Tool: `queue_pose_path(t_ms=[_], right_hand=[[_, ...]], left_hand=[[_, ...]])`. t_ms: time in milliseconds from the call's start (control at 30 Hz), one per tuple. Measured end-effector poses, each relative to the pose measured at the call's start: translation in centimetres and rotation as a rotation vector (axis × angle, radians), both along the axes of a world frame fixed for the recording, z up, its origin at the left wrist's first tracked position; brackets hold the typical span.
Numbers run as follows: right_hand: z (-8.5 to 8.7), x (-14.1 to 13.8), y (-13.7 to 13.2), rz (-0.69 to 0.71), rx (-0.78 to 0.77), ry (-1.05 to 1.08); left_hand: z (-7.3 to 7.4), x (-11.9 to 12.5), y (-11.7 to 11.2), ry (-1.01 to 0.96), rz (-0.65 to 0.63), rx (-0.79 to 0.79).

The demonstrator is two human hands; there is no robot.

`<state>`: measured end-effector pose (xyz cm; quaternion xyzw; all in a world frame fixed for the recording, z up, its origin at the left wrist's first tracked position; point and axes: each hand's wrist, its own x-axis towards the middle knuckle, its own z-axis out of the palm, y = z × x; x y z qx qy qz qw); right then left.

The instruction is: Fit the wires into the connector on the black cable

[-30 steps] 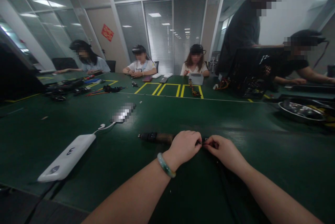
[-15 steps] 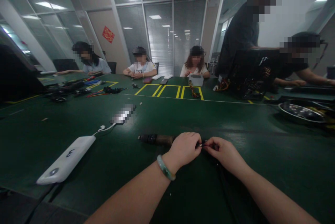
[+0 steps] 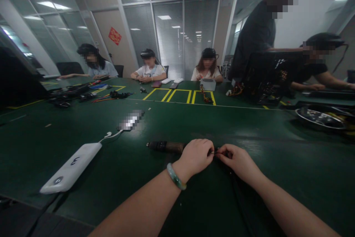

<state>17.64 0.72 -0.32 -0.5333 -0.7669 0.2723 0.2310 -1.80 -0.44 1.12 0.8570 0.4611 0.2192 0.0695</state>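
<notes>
An electric screwdriver [image 3: 173, 147] with a black nose and brownish body lies on the green table [image 3: 111, 200], its tip to the left. My left hand [image 3: 196, 155] is closed round its rear part, hiding most of that end. My right hand [image 3: 235, 159] pinches what looks like a cable end, held against the left thumb and forefinger. Between the fingertips a tiny metallic bit [image 3: 213, 152] shows. A black cable [image 3: 235, 189] runs from under the right hand toward the front edge.
On the left lie a white power bank [image 3: 73, 166], a white cord and a phone [image 3: 133, 120]. A metal bowl [image 3: 320, 118] and a black computer case [image 3: 267, 78] stand at right. Across the table are loose cables [image 3: 69, 94], a grey box [image 3: 208, 84] and several seated people.
Both my hands and the screwdriver keep almost the same place, with only slight finger movement. The standing person at the right has shifted a little to the right.
</notes>
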Motion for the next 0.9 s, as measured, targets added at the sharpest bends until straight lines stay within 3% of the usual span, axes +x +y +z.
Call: queue_pose_path(t_ms=[333,900], right_hand=[[0.73,-0.2,-0.22,-0.01,-0.014,-0.011],[0.53,-0.2,-0.15,-0.005,-0.038,0.044]], left_hand=[[-0.06,-0.05,-0.06,0.021,0.0,0.031],[-0.07,0.08,-0.13,0.008,0.016,0.003]])
